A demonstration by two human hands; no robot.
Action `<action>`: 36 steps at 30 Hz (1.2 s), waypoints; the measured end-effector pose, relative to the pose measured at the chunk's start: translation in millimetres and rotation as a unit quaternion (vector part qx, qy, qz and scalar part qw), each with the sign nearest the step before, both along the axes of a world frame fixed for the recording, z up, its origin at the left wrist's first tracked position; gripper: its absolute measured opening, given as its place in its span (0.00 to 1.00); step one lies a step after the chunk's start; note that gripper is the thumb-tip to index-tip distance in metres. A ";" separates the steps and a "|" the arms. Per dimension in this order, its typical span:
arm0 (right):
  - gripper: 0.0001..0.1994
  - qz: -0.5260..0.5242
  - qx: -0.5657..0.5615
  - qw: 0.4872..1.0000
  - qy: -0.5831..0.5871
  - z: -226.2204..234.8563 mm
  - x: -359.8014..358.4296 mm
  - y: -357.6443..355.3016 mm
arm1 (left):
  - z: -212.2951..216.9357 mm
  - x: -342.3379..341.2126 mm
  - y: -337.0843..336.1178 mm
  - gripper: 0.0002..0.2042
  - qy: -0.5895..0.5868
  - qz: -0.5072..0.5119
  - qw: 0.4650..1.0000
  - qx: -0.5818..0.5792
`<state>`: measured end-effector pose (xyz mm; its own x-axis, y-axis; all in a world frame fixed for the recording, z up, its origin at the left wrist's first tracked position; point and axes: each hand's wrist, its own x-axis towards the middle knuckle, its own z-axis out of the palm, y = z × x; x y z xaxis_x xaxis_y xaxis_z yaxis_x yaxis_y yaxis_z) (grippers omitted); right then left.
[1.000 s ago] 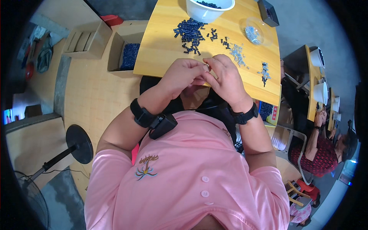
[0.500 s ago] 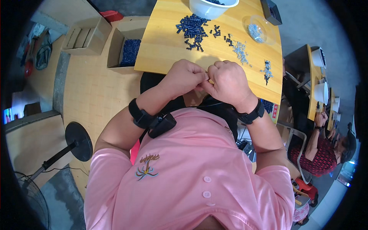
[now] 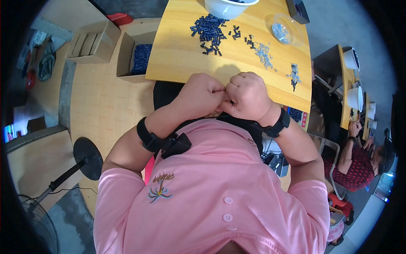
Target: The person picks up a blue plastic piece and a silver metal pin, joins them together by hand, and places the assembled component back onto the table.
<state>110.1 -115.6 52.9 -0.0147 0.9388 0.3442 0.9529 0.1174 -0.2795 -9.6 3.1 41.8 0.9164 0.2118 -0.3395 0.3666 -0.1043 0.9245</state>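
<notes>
My left hand (image 3: 200,95) and my right hand (image 3: 248,95) meet just off the near edge of the wooden table (image 3: 177,55). Their fingers are closed in a pinch, thumbs and fingertips touching. Whatever sits between them is hidden, too small to name. Beyond the hands lies a pile of small black tube-shaped parts (image 3: 209,29). To its right are a scatter of small clear pieces (image 3: 264,55) and a smaller mixed cluster of clear and black pieces (image 3: 294,75).
A white tub (image 3: 230,10) stands at the table's far side, near a clear round dish (image 3: 280,33) and a black box (image 3: 298,12). Left of the table is a cardboard box (image 3: 127,55) of dark parts. A fan (image 3: 88,157) stands lower left. Another person (image 3: 355,167) works at right.
Both hands stay pinched together, having shifted slightly left and down in the picture. The wrists have turned a little. The piles on the table look the same.
</notes>
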 end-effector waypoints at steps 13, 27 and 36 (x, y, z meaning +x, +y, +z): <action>0.11 -0.072 -0.010 0.997 0.024 -1.1 0.2 6.3 | -17.0 3.4 21.1 0.10 -0.023 0.077 0.989 -0.126; 0.08 -0.205 -0.078 0.964 0.153 -50.7 24.5 -1.2 | -58.0 -68.6 114.0 0.11 -0.041 0.428 0.887 -0.167; 0.07 -0.188 -0.035 0.973 0.126 -60.0 23.2 -2.4 | -57.1 -52.3 220.4 0.14 -0.092 0.515 0.840 -0.144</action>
